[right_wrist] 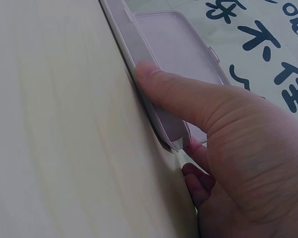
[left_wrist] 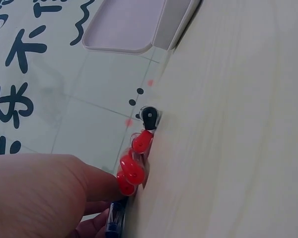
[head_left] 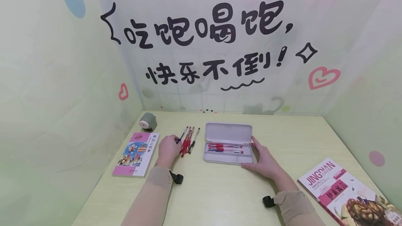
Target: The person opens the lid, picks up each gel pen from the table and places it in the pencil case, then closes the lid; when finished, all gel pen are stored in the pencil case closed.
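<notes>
At the far left of the pale green surface [head_left: 220, 191] a grey pencil sharpener [head_left: 148, 121] stands near the wall, and in front of it lies a pink-covered book [head_left: 136, 154]. Just right of the book, the left hand [head_left: 168, 149] rests on a loose bunch of pens [head_left: 187, 141] that lie side by side, tips pointing away from the person. Its fingers [left_wrist: 97, 186] curl onto the near ends of the pens; the left wrist view shows them touching the red caps and a dark pen below, though I cannot tell whether any one pen is actually pinched.

The pens look light, stiff and smooth, likely to roll, so I judge they are best taken by the barrel, near the middle, between thumb and fingertips.

Further right stands the open pencil case [head_left: 227, 151], its lid [head_left: 228, 132] tilted back, with red pens already lying in the tray. The right hand [head_left: 263, 161] holds the case at its right end, thumb [right_wrist: 184, 94] pressed along the front wall and the other fingers wrapped behind the corner. The case looks like thin hard plastic, light and prone to slide.

At the far right lies a second book [head_left: 345, 191] with a pink and white cover.
</notes>
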`<state>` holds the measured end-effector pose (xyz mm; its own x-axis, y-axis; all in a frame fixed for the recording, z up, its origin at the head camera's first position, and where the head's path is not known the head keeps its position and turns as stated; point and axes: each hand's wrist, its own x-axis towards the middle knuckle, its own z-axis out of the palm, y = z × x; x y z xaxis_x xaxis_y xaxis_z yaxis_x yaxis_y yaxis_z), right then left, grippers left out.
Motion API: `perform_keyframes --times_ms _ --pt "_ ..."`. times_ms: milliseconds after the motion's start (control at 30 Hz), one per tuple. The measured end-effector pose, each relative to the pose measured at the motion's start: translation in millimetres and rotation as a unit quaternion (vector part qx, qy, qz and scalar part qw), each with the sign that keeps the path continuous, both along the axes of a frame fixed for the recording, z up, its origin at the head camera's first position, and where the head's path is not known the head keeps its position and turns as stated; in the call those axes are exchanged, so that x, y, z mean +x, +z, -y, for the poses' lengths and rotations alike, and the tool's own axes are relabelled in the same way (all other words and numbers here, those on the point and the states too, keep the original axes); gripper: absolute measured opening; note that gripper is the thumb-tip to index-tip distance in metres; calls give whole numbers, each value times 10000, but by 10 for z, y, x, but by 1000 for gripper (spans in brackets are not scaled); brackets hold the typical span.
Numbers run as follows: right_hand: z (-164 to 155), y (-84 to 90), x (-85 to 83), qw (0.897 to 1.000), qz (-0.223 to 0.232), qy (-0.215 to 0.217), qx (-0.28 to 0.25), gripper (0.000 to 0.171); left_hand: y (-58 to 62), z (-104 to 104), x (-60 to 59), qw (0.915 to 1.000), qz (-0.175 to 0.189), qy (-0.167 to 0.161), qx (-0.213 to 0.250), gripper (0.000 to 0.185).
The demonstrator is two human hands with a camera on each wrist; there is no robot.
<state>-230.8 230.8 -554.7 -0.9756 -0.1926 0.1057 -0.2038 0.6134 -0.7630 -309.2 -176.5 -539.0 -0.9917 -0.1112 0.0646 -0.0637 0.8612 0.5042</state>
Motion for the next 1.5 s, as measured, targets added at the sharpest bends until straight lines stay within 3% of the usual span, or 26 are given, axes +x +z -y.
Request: perform_keyframes --times_ms 567,800,1000,1200,1500 --pt "-4 -6 -16 10000 -20 8 40 134 -4 -1 -12 9996 92 129 227 28" --pt "11 10 -2 9999 61 -49 117 134 176 -209 58 9977 -631 62 235 27" --pt "9 34 12 9999 15 -52 128 133 318 -511 160 9927 -1162 -223 241 26" --pt "-12 49 24 9999 14 -85 105 134 397 -783 237 9871 -1373 -819 72 24" --pt "-10 17 14 9998 22 -106 143 134 301 -1089 366 9734 -1317 -1820 -451 22"
